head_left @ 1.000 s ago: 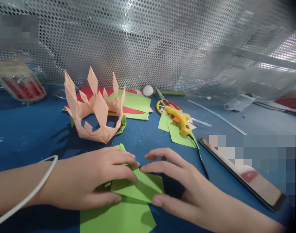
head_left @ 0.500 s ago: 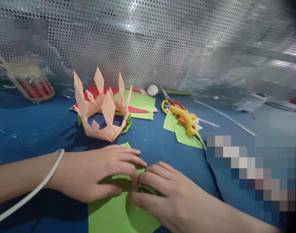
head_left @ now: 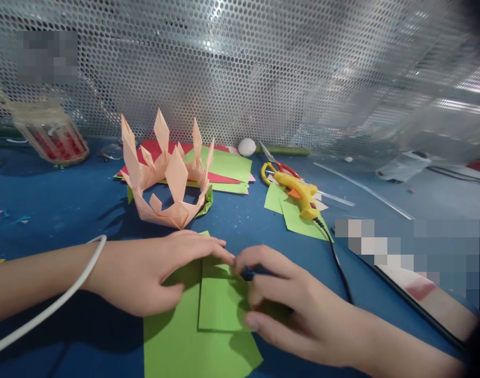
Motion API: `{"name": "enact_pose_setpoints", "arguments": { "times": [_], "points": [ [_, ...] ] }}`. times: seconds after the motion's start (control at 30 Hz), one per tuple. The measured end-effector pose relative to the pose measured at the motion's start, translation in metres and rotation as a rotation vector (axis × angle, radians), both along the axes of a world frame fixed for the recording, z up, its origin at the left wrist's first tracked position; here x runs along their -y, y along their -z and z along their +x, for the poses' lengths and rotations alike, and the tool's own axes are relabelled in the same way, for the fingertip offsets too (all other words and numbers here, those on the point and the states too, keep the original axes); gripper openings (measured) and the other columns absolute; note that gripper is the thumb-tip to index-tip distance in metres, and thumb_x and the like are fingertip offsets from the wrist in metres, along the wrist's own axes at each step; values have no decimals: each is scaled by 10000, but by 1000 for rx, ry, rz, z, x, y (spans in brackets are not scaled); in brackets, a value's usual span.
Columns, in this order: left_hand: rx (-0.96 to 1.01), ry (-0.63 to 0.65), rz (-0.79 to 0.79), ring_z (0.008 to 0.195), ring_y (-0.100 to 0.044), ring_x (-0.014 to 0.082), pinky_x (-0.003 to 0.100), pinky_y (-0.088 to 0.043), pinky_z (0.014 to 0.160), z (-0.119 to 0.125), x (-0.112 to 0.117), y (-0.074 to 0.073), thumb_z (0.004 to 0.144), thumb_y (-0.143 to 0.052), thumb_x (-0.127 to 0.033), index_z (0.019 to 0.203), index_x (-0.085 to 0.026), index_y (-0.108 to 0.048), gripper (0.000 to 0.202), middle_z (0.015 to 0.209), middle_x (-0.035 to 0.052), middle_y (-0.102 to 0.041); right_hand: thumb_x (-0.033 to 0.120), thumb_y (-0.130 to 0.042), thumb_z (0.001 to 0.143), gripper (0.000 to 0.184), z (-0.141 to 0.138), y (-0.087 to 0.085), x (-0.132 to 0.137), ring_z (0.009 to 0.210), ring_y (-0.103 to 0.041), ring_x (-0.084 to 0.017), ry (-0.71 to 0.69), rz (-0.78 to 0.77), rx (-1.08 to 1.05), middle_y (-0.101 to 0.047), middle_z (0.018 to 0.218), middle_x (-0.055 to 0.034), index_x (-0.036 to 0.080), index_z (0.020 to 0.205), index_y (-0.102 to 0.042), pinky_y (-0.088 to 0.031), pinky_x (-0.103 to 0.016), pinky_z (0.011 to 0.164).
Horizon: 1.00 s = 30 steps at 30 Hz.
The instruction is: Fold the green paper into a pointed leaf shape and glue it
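Note:
On the blue table lies a green sheet of paper. A smaller green square of paper rests on it, its lower and left edges casting a thin shadow. My left hand reaches over from the left, fingers stretched out and thumb apart, fingertips at the square's upper right. My right hand hovers at the square's right edge with bent, spread fingers and nothing visible in them. Its index fingertip meets the left fingertips. Behind the hands stands a peach folded-paper crown, with green paper at its base.
Red and green paper sheets lie behind the crown. Right of them are a white egg-shaped object, scissors and a yellow glue gun with a black cord. A glass jar stands far left; a white cable crosses my left wrist.
My right hand has lifted off the paper and shifted right, its fingers spreading. My left fingers have straightened and the thumb has drawn back, so the small green square now shows.

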State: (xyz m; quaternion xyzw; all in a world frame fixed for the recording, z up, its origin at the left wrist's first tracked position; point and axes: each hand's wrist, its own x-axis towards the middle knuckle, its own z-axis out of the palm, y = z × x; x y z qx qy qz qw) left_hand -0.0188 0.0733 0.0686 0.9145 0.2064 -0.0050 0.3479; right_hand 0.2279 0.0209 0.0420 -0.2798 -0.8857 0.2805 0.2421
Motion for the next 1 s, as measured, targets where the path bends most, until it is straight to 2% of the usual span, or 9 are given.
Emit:
{"name": "enact_pose_setpoints", "arguments": {
  "times": [0.03, 0.1, 0.2, 0.4, 0.53, 0.63, 0.73, 0.9, 1.0],
  "points": [
    [35, -31, -13, 1335, -422, 248, 400, -369, 1095, 0, 0, 2, 773, -504, -60, 1372, -192, -371, 628, 1431, 86, -475, 234, -658, 837, 92, -1, 0, 1, 1012, -575, -191, 37, -39, 21, -553, 1109, -128, 159, 868, -613, -485, -292, 890],
    [96, -81, -37, 1248, -500, 241, 371, -414, 1048, 0, -1, 6, 766, -560, -93, 1340, -197, -393, 607, 1357, 81, -528, 318, -751, 780, 388, -4, -1, 3, 1121, -543, -211, 76, -111, 84, -508, 1234, -146, 145, 1092, -599, -457, -296, 957],
    [134, -146, -46, 1147, -545, 217, 335, -435, 992, 3, 0, 10, 753, -645, -111, 1258, -221, -469, 546, 1237, 40, -583, 318, -760, 777, 618, -9, -4, 6, 1207, -494, -222, 84, -234, 150, -499, 1308, -128, 168, 1312, -490, -402, -319, 1030],
    [179, -261, -70, 961, -596, 212, 315, -445, 862, 10, 9, 8, 734, -776, -293, 968, -198, -654, 280, 1004, 19, -655, 223, -883, 606, 831, -11, -6, 11, 1018, -578, -178, 181, -629, -185, -558, 1120, 12, 334, 1314, -461, -467, -254, 901],
    [281, -246, -296, 833, -620, 170, 255, -455, 781, 12, 17, 3, 809, -696, -300, 776, -183, -670, 124, 833, -8, -680, 338, -806, 731, 601, -14, -7, 15, 956, -570, -138, 140, -1016, -486, -558, 1040, 26, 342, 1253, -510, -474, -219, 812],
    [259, -224, -481, 672, -581, 129, 206, -455, 654, 13, 21, 0, 829, -636, -284, 710, -173, -647, 163, 696, -27, -631, 393, -776, 767, 306, -18, -5, 16, 749, -542, -67, 119, -1157, -620, -588, 836, 47, 241, 980, -618, -445, -160, 714],
    [285, -311, -467, 687, -578, 123, 186, -458, 648, 14, 25, 0, 810, -617, -277, 813, -202, -668, 91, 737, -38, -631, 299, -803, 754, 295, -21, -1, 14, 581, -452, -19, 137, -1182, -671, -531, 675, 93, 195, 776, -528, -400, -117, 597],
    [271, -462, -487, 570, -473, 73, 140, -385, 538, 21, 29, 5, 789, -679, -284, 724, -208, -661, 102, 598, -90, -534, 271, -791, 765, 303, -22, 7, 14, 646, -512, -36, 214, -1087, -662, -609, 799, 66, 267, 1023, -632, -424, -125, 598],
    [269, -498, -454, 550, -464, 64, 138, -376, 536, 24, 31, 6, 778, -703, -260, 686, -213, -677, 106, 570, -100, -543, 222, -842, 682, 289, -25, 8, 14, 702, -569, -65, 243, -1054, -660, -667, 793, 48, 290, 944, -741, -468, -150, 648]
  ]
}}
